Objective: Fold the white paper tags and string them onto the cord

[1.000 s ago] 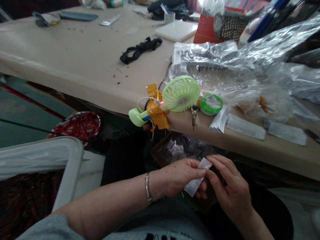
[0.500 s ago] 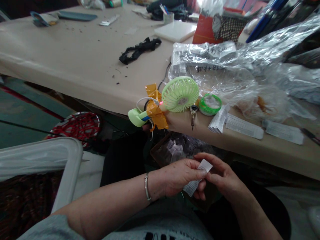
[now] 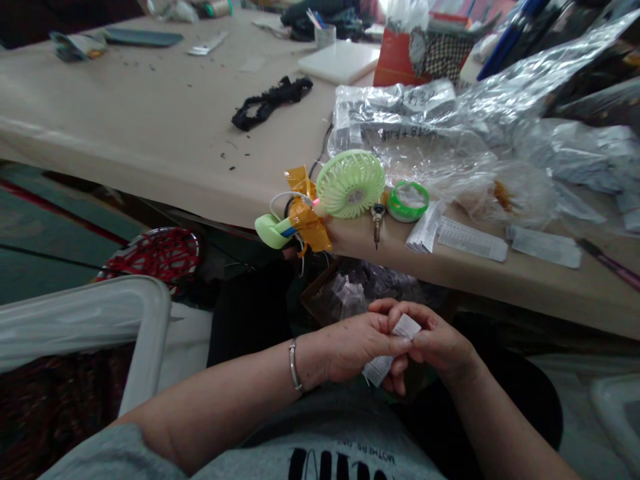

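Your left hand (image 3: 355, 343) holds the white slip (image 3: 406, 327) low in the frame, right of centre, with the thumb on top and the other fingers curled underneath. The printed lower end sticks out below that thumb, and the short pale upper end stands up between your two hands.

The change is in your right hand (image 3: 440, 340). A second ago its fingers were stretched out long at the slip's top; half a second ago they were bending. Now they have curled in over the top and reach behind the slip toward your left fingers, while the right thumb sits at its right edge, close to the left thumb. The right fingers appear to be pinching that edge, though how firmly you are pressing I cannot tell. For the work in hand, that seems to mean the slip is steadied from both sides rather than mainly by the left.

Your view has swung slightly, so the things on the counter (image 3: 150, 133) sit further left in the frame. Among themselves they look unmoved: the green fan (image 3: 351, 183) near the centre, the folded slips (image 3: 425, 228) right of it, and the flat printed strip (image 3: 473, 240) just beside those.
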Available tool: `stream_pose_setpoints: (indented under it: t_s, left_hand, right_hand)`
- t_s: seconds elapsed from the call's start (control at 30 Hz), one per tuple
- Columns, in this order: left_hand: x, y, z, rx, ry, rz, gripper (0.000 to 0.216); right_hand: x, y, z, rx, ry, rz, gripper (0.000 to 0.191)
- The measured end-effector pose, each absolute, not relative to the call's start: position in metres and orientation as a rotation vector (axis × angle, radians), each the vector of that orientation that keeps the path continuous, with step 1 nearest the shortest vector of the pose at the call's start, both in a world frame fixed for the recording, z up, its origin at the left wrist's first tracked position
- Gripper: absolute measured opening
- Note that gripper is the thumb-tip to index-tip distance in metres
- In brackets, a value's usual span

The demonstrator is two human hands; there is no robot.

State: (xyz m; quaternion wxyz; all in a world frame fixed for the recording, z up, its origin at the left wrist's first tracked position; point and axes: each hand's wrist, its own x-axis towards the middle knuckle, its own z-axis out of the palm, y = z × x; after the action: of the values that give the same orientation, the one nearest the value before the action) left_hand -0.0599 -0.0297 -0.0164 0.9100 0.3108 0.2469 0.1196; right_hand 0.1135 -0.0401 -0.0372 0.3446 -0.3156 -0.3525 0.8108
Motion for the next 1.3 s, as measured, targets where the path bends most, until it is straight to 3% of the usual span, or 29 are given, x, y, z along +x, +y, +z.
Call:
stream_pose_setpoints:
  t_s: [0.17,0.37,0.5,0.6,0.93,1.17,1.3]
  left_hand:
    - [-0.06,-0.031,-0.009,0.643,0.538,0.243,0.039]
    - [-0.061,-0.028,-0.006,0.629,0.604,0.272,0.034]
    - [-0.061,-0.025,-0.008,0.639,0.673,0.388,0.028]
    - [-0.059,-0.023,-0.008,0.688,0.76,0.476,0.024]
    - [-0.061,-0.018,-0.01,0.861,0.873,0.547,0.03]
    - [-0.074,0.007,-0.007,1.162,1.029,0.699,0.012]
    - [-0.081,0.023,-0.002,1.292,1.098,0.807,0.014]
  right_hand:
    - [0.115,-0.044,-0.04,-0.824,-0.865,2.08,0.021]
    - [0.11,-0.045,-0.038,-1.026,-0.871,1.873,0.046]
    - [0.103,-0.047,-0.033,-1.282,-0.945,1.429,0.023]
    - [0.098,-0.047,-0.028,-1.392,-0.985,1.285,0.019]
    - [0.088,-0.026,-0.022,-1.418,-1.137,1.253,0.024]
    - [0.074,-0.005,-0.03,-1.371,-1.073,1.242,0.024]
    - [0.064,0.007,-0.035,-1.35,-1.083,1.119,0.024]
